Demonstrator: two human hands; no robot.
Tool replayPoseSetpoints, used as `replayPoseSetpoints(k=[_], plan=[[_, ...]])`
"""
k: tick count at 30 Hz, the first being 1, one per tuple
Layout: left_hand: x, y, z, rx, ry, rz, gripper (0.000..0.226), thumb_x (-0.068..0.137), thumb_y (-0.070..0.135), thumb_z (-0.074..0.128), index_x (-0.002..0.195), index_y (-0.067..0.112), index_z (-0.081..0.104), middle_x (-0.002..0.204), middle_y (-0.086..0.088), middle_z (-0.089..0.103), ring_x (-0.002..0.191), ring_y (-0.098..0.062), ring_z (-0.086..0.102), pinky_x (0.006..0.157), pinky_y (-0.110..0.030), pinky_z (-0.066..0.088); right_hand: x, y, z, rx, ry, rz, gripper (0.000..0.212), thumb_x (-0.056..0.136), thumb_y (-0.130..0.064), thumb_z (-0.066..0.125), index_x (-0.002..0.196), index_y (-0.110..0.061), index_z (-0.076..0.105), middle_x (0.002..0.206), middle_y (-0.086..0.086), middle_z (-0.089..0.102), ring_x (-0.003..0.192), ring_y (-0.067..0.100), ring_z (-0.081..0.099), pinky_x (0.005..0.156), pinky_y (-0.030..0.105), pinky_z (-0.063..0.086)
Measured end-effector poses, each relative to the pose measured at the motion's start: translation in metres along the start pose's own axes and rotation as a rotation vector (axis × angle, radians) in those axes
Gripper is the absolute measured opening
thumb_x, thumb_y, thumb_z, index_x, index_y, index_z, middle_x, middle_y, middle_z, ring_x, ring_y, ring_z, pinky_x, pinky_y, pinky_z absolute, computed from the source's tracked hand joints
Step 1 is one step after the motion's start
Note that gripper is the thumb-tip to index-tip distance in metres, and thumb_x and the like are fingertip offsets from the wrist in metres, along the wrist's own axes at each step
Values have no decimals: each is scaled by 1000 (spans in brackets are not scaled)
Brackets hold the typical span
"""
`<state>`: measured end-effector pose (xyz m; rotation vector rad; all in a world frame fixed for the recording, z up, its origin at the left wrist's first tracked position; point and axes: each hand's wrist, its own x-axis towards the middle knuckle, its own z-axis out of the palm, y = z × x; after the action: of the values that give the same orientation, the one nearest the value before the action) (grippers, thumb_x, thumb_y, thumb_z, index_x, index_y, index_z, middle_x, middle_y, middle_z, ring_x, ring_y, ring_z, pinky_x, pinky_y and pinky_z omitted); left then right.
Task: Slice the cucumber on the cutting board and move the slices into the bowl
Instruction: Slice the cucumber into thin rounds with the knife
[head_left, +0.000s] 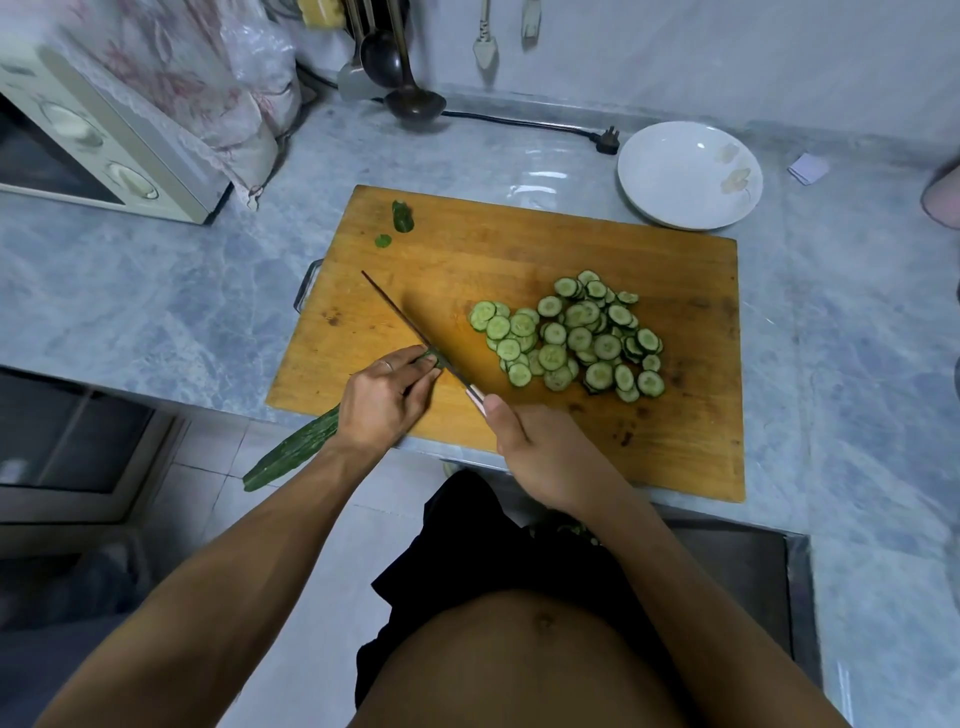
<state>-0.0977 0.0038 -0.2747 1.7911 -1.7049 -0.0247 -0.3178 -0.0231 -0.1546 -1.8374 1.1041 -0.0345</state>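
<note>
Two hands at work on one board (675, 441), the reference for all places below. Cucumber (296, 449): long, dark green, lying across the board's near-left corner, its uncut length hanging out past the edge; judged firm but wet at the cut face, so likely slippery, and best held from above close behind the blade. Left hand (382, 397): fingers curled down and closed over the cucumber's cut end, tips tucked just beside the blade. Right hand (540, 457): closed around the knife (410, 327) handle, thumb along its top; the blade runs diagonally toward the board's left side, seemingly meeting the cucumber. Slices (571, 338): many thin rounds heaped right of centre on the board; judged light, limp, prone to sticking together. End piece (402, 215): near the board's far-left corner. Bowl (654, 192): white, holding nothing, just beyond the board's far-right corner.
</note>
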Motion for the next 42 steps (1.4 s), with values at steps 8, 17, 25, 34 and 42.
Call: replayPoseSetpoints(k=[8,17,25,34,42], plan=[[1,0,1,-32,-19,-13,36,96,35,53,99,9,78,109,-9,73,100,-22,70,82,-37,59,7,0,2,-17,-7,-4,59,105,-48,21,62,-10,34,58,8,40,55,20,41,56,36,28],[0,2,2,1,-6,-6,37,96,33,51,98,8,78,108,-10,73,98,-24,71,78,-38,59,36,0,15,-45,-16,25,59,107,-43,20,60,-13,39,61,5,44,72,29,47,65,31,25],[0,10,-1,107,37,22,19,90,23,66,103,13,77,112,-5,72,95,-23,70,66,-35,60,39,7,11,-13,7,44,61,106,-46,20,59,-15,43,60,5,46,65,25,48,63,34,32],[10,17,-6,113,-14,40,26,87,15,70,113,15,74,118,-2,70,101,-22,66,68,-32,57,28,26,-32,107,81,45,56,104,-52,26,79,-9,53,68,15,45,56,22,42,56,32,33],[39,28,-26,4,19,-116,25,90,14,65,113,15,73,121,-4,67,110,-22,62,88,-28,50,19,44,-53,-310,189,-102,50,98,-58,36,75,-15,46,63,0,47,55,18,46,51,32,34]])
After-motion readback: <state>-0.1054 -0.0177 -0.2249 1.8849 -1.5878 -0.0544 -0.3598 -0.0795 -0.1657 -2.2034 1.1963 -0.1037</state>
